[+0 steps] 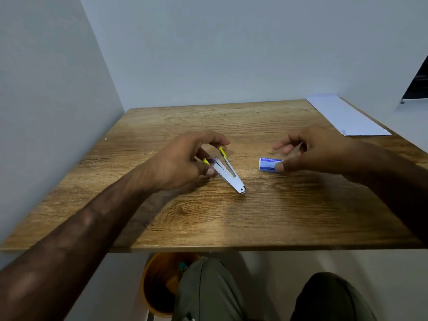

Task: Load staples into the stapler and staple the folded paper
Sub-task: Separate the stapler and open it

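A small metal stapler (228,173) with yellow ends lies in the middle of the wooden table (231,218), swung open in a V. My left hand (185,163) holds it at its open end, fingers curled over the top arm and thumb on the lower one. To the right lies a small blue and white staple box (268,164). My right hand (310,151) is on it, with my thumb at its near right end and my fingers curled over the far side. The folded white paper (347,117) lies at the table's far right corner.
Grey walls close the table in on the left and at the back. A dark object (416,84) leans on the right wall. Under the table's front edge are an orange bin (159,281) and my knees.
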Tool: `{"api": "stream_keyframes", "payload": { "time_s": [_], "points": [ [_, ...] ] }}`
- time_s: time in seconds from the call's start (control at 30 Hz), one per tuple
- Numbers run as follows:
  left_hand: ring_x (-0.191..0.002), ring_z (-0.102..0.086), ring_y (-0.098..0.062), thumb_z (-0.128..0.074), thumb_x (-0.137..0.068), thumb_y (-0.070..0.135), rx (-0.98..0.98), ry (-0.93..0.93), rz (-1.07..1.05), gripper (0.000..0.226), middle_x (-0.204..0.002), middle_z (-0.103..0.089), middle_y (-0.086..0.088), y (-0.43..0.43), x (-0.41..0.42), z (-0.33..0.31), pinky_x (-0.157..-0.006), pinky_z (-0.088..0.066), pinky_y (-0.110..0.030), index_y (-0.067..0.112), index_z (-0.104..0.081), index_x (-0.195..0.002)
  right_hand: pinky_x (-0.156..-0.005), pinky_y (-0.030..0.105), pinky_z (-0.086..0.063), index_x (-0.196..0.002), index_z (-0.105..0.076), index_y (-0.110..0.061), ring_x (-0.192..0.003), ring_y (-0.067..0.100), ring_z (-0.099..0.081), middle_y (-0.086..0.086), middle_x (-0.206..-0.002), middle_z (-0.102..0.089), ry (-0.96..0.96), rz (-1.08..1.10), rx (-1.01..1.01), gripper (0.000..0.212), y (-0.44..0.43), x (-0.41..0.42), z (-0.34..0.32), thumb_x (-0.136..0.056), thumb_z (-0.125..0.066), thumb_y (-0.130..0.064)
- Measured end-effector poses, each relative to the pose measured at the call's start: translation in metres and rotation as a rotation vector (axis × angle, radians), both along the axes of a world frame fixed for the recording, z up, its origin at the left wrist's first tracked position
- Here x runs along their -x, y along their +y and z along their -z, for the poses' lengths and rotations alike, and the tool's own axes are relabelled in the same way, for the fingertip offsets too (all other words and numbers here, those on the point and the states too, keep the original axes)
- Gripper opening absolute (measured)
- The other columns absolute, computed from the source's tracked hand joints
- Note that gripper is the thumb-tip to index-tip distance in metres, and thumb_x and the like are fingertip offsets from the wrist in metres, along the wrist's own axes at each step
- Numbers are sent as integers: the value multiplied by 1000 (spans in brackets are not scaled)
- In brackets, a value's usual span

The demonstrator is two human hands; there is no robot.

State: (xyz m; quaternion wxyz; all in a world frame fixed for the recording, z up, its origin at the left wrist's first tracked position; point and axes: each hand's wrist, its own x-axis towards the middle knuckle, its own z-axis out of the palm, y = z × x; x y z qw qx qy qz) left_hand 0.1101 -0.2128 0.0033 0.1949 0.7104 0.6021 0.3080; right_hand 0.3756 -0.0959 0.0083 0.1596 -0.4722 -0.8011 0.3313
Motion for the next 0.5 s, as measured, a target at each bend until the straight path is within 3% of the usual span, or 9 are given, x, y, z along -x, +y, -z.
{"api": "stream_keyframes", "payload": {
  "time_s": [0.07,0.17,0.27,0.33,0.43,0.5],
  "points": [
    [-91,-70,-5,-72,-80,-14,-35,-28,14,60,-120,-71,6,2,-3,-3,-84,-59,-27,20,-63,-129,-65,15,-47,-106,-72,-34,-77,1,-69,-3,-100,-76,130,-42,67,52,-3,10,-8,-60,-94,-37],
    [-86,-67,3,-69,-79,-17,-102,-24,17,61,-119,-70,7,6,-5,-10,-77,-56,-18,20,-65,-127,-65,22,-53,-118,-65,-36,-87,5,-74,-6,-99,-80,209,-197,252,75,-14,36,-15,-48,-90,-49],
    [-93,-68,-8,-66,-79,-19,-131,-15,65,64,-122,-69,7,9,-5,-21,-80,-59,-23,21,-65,-128,-71,34,-54,-127,-60,-21,-86,19,-72,9,-97,-79,336,-311,270,56,-22,61,-11,-77,-85,-18],
    [-100,-69,-11,-64,-80,-20,-130,-19,93,65,-122,-69,5,11,-6,-25,-86,-60,-30,20,-65,-130,-71,38,-53,-127,-61,-15,-85,26,-69,24,-102,-76,392,-339,226,46,-25,71,-7,-85,-77,-4],
    [-110,-66,-12,-62,-80,-20,-136,-61,108,65,-123,-67,5,10,-5,-26,-91,-60,-36,19,-63,-131,-71,31,-60,-123,-66,-18,-92,19,-77,10,-103,-80,482,-361,239,45,-22,75,-3,-84,-77,1],
    [-112,-65,-16,-68,-79,-13,-128,-184,89,63,-126,-62,0,9,-3,-21,-92,-59,-37,20,-60,-132,-71,31,-63,-117,-69,-15,-93,21,-78,8,-100,-81,549,-328,268,41,-20,75,1,-81,-79,2]
  ]
}}
